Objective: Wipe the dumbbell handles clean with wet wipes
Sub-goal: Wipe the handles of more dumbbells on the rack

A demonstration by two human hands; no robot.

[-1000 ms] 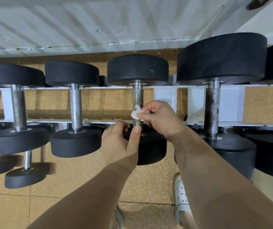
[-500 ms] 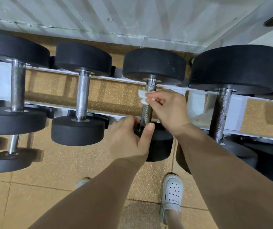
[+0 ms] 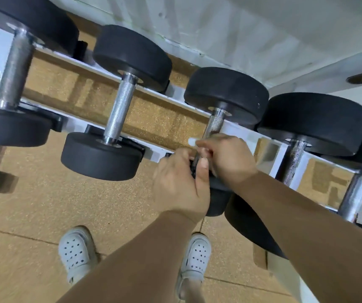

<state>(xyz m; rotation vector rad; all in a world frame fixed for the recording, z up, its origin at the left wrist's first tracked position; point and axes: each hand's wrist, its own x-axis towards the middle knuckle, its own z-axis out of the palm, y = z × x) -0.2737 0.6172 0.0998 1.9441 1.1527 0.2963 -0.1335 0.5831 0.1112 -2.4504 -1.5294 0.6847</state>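
Target dumbbell (image 3: 226, 95) sits third from left on the white rack (image 3: 75, 125). It has black rubber heads and a knurled steel handle (image 3: 214, 124), dull and speckled. Right hand (image 3: 230, 160) pinches the wet wipe (image 3: 192, 142) against mid-handle; only a white corner shows. Left hand (image 3: 180, 186) grips the near end, thumb along the bar. Near head (image 3: 217, 202) is mostly hidden under both hands. Edges are motion-blurred.

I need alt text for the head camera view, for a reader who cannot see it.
A person's right hand pinches a white wipe against the metal handle of a black dumbbell on a white rack. The left hand grips the dumbbell's near end.
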